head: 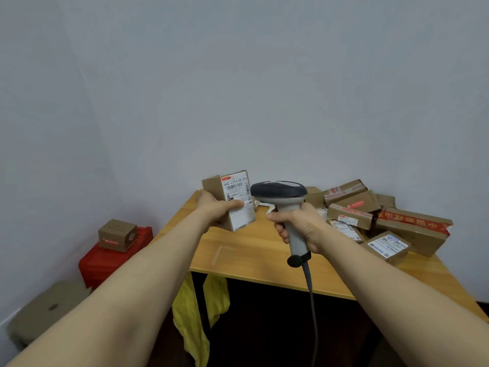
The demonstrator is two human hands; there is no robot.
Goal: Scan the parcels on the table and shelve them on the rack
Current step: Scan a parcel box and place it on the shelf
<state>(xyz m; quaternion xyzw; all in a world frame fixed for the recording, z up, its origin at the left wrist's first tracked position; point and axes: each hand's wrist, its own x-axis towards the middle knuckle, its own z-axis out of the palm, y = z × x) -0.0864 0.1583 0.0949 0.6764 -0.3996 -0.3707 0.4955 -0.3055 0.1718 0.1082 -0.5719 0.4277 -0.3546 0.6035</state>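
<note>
Head view
Parcel: a small brown cardboard box [232, 193], held up in the air over the far left corner of the wooden table [251, 250].
Label: a white sticker [237, 184] with black bars and numbers, and a red strip at the top; it faces the camera.
Left hand: the left hand [215, 207] grips the parcel, thumb [235, 204] across the label, the other fingers behind the box.
Scanner: a grey barcode scanner [280, 193] with a dark top, just beside the parcel; its cable [312, 300] hangs down.
Right hand: the right hand [299, 223] has its fingers wrapped tight round the scanner handle.
More parcels: a pile of brown boxes [370, 215] lies on the right side of the table.
Floor: one box [117, 234] sits on a red crate [111, 260] at the left.
Under the table: a yellow cloth [193, 313] hangs down.
</note>
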